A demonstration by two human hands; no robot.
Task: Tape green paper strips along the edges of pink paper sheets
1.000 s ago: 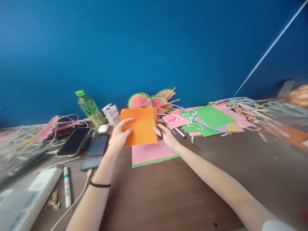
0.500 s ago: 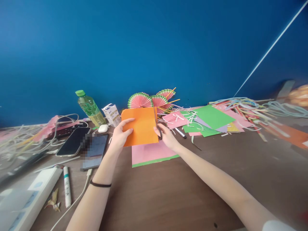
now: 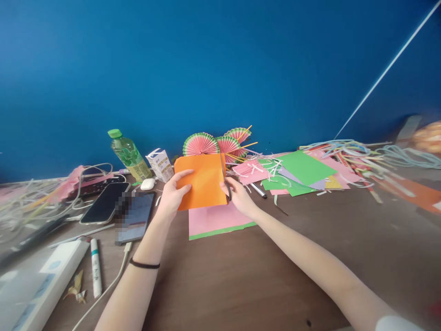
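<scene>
An orange sheet of paper point(image 3: 203, 181) is held up over the desk. My left hand point(image 3: 174, 191) grips its left edge, with thumb and a finger across the front. At the sheet's right edge, my right hand point(image 3: 237, 194) is closed on dark-handled scissors point(image 3: 228, 193), whose blades run upward along a narrow strip of the orange paper. Below and behind the sheet lies pink paper point(image 3: 217, 220) with a green border. Pleated pink and green paper fans point(image 3: 200, 144) stand behind, against the blue wall.
On the left are a green-capped bottle point(image 3: 129, 156), a small box point(image 3: 160, 164), a phone point(image 3: 105, 203), a tablet point(image 3: 136, 218), a marker point(image 3: 96, 268) and cables. Green paper point(image 3: 306, 168), a pen point(image 3: 259, 190) and paper strips lie on the right.
Both hands have hardly moved; the orange sheet and my left hand have shifted very slightly to the right.
</scene>
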